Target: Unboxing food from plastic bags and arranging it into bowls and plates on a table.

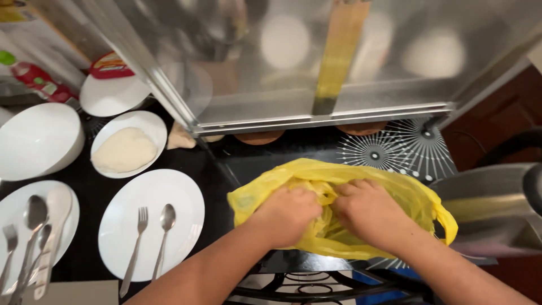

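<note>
A crumpled yellow plastic bag (395,186) lies on the black patterned glass top (389,148) in front of me. My left hand (285,214) grips the bag's bunched middle from the left. My right hand (370,212) grips the same bunch from the right, knuckles up, the two hands almost touching. What the bag holds is hidden.
At the left sit a white plate (186,197) with a fork (135,248) and spoon (162,237), a bowl of white dough (125,149), an empty white bowl (36,138), and another plate (5,214) of cutlery. A metal splash guard (316,85) rises behind. Burner grates (305,285) lie near me, a steel pot (491,197) at right.
</note>
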